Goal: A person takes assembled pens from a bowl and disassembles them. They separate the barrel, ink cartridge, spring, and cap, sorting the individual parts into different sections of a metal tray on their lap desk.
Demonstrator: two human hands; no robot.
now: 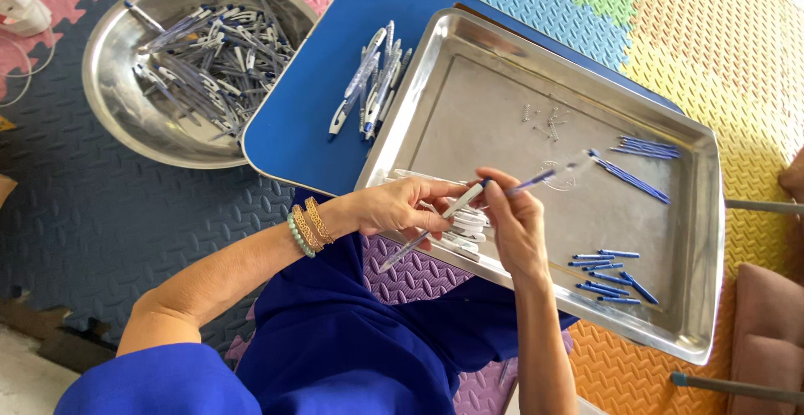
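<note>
While the steel tray (469,88) lies below — left hand (394,207) pinching a clear pen barrel (423,236), right hand (517,224) nipping a blue refill (536,181)

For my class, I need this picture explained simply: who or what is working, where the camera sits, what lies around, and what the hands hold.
There is no machine here: a person in blue clothing works with two bare hands. The single picture comes from a camera worn on the person's head, looking down.

The left hand, with bracelets at the wrist, holds a clear pen barrel. The right hand pinches a thin blue refill whose end meets the barrel's top end.

Beneath the hands is a rectangular metal tray holding loose blue refills, short blue pieces, tiny springs and white parts. The tray rests on a small blue table, beside a few finished pens. A round metal bowl of pen parts sits on the coloured foam floor mats.
</note>
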